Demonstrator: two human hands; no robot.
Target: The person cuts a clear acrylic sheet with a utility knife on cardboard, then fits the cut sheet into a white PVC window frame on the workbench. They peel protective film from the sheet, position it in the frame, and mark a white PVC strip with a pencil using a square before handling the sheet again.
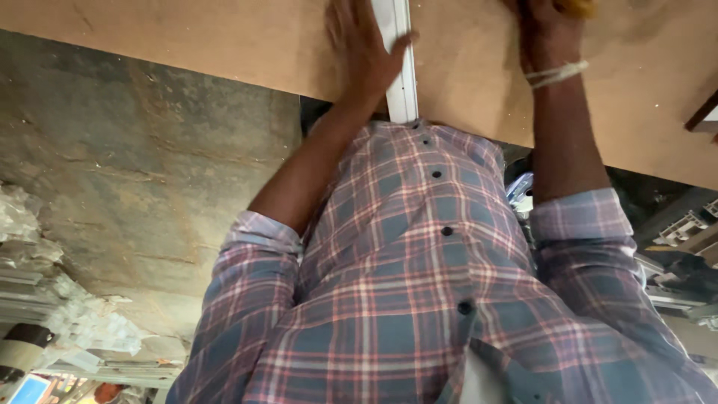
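Note:
My left hand (363,45) lies on a brown board (187,37), fingers along a long white strip (402,86) and thumb hooked over it. The strip runs from the board's near edge away from me. My right hand (544,34), with a pale thread band on the wrist, sits on the board to the right of the strip. Its fingers close around a yellow object (580,7) that the top edge of the frame mostly cuts off. Both sleeves of my plaid shirt (404,284) are rolled up.
Below the board lies a rough concrete floor (142,179). Crumpled white plastic wrap (82,322) and long pale profiles lie at the lower left. More metal profiles (684,228) are stacked at the right. A dark-edged piece (703,116) rests on the board's right side.

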